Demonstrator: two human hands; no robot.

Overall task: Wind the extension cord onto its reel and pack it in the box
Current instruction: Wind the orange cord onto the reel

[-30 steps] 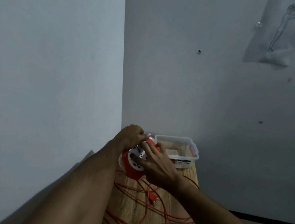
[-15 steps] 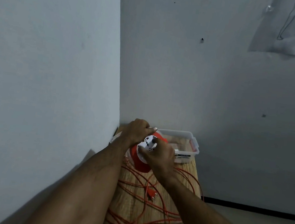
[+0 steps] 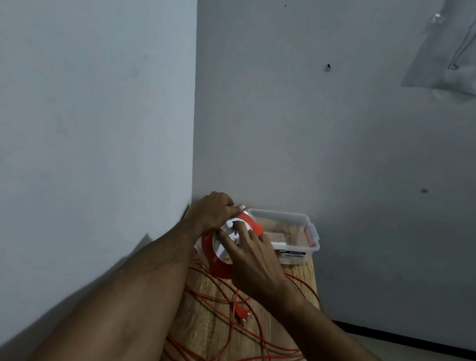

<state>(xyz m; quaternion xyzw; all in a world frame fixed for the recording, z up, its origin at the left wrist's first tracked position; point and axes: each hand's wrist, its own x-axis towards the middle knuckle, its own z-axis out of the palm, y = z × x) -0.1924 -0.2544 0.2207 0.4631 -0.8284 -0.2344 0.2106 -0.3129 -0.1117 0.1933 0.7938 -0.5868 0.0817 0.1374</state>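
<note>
Head view: reel stands on edge at the far left of the wooden counter, close to the corner of the two walls. Left hand is curled over the reel's far upper rim and grips it, thumb lying along the top edge. Right hand lies against the reel's white face; its fingers are bent onto the centre of that face, but whether they pinch a knob there cannot be told.

Box, clear plastic with no lid on it, sits on the counter just beyond and to the right of the reel. Something pale lies inside it, too indistinct to identify; a label shows on its near wall.

Reel is orange with a white socket face showing dark holes. Extension cord, thin and orange, lies in loose tangled loops across the near part of the counter. Its orange plug rests among the loops, near the right forearm.
</note>
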